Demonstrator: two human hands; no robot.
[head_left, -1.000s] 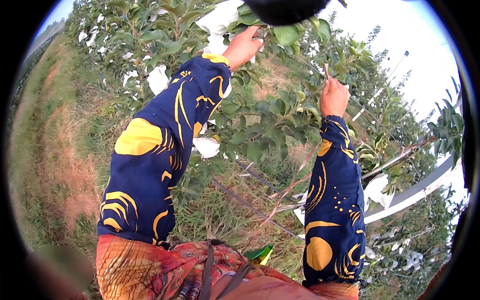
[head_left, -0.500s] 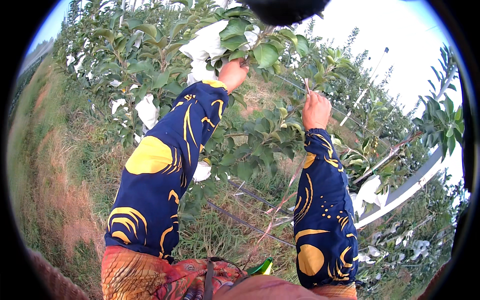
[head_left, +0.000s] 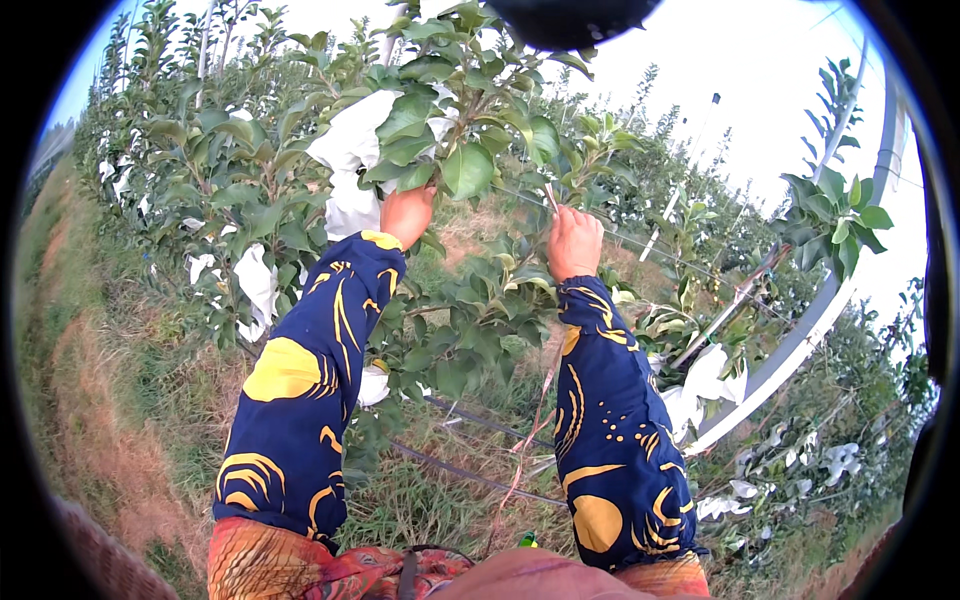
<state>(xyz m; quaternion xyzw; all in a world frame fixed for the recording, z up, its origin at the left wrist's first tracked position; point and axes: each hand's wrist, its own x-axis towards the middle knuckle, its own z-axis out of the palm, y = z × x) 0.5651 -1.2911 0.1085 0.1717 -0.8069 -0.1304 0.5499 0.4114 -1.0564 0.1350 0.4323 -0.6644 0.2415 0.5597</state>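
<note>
My left hand (head_left: 408, 215) reaches up into the leafy branch, beside white covers (head_left: 350, 150) hanging there. Its fingers look curled in under the green leaves (head_left: 468, 170), which partly cover them, so what they grip is hidden. Off to the right, my right hand (head_left: 575, 245) is closed, with a thin pale strip (head_left: 552, 197) sticking up from its fingertips; its exact kind is too small to tell. Both forearms wear navy sleeves with yellow patterns.
A thin pink cord (head_left: 533, 425) hangs below, between my forearms. Dark lines (head_left: 470, 468) run low across the grass. A pale post (head_left: 780, 365) slants at right, near more white covers (head_left: 705, 380). Leafy trees stand left, beside a grassy strip (head_left: 110, 400).
The view has shifted, so branches and both hands appear further left and lower. My left hand remains by the white covers, and my right hand still grips the thin strip.
</note>
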